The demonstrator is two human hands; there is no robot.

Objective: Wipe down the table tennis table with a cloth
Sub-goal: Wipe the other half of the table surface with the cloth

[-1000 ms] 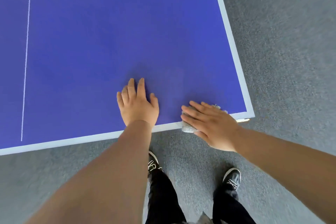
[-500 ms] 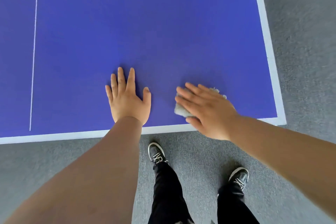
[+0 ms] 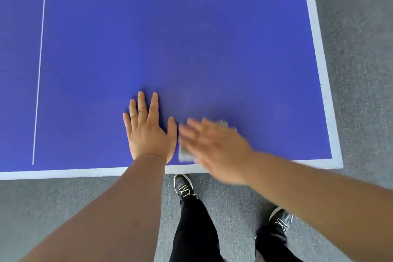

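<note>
The blue table tennis table (image 3: 191,38) fills the upper part of the view, with white edge bands along its near and right sides. My left hand (image 3: 148,132) lies flat on the surface near the front edge, fingers straight and spread. Just to its right, my right hand (image 3: 214,147) presses a small grey cloth (image 3: 184,153) onto the table with straight fingers; the hand is motion-blurred. Most of the cloth is hidden under the palm, with only its left end and a bit at the far side showing.
A thin white centre line (image 3: 40,59) runs down the table at the left. Grey carpet (image 3: 361,49) lies to the right of and in front of the table. My black shoes (image 3: 182,186) and dark trousers stand just below the front edge.
My right hand has slid the cloth leftward along the front edge, from near the table's right corner to beside my left thumb. My left hand stays flat in place.
</note>
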